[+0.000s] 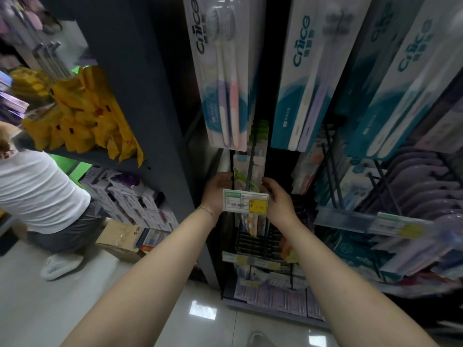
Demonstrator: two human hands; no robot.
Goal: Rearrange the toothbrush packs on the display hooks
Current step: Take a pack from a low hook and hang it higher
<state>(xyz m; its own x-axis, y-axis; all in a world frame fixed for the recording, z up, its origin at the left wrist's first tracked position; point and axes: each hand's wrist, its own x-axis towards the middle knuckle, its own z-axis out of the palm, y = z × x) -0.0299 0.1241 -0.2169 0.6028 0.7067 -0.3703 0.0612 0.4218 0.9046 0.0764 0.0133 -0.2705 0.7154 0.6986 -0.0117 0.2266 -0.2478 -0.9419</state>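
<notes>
A stack of green-and-white toothbrush packs [246, 180] hangs on a dark display hook [249, 169] in the middle of the rack. My left hand [216, 190] grips the stack's left edge and my right hand [278, 199] grips its right edge. A white and yellow price tag [245, 202] at the hook's tip sits between my hands and hides the packs' lower part. Above hang large teal and white toothbrush packs [223, 71].
More teal packs [308, 78] and purple packs [423, 186] hang to the right. Lower hooks hold further packs [265, 276]. A dark shelf post [160, 101] stands on the left, with yellow bags [82, 108] beyond. A person in a white shirt [37, 191] crouches at left.
</notes>
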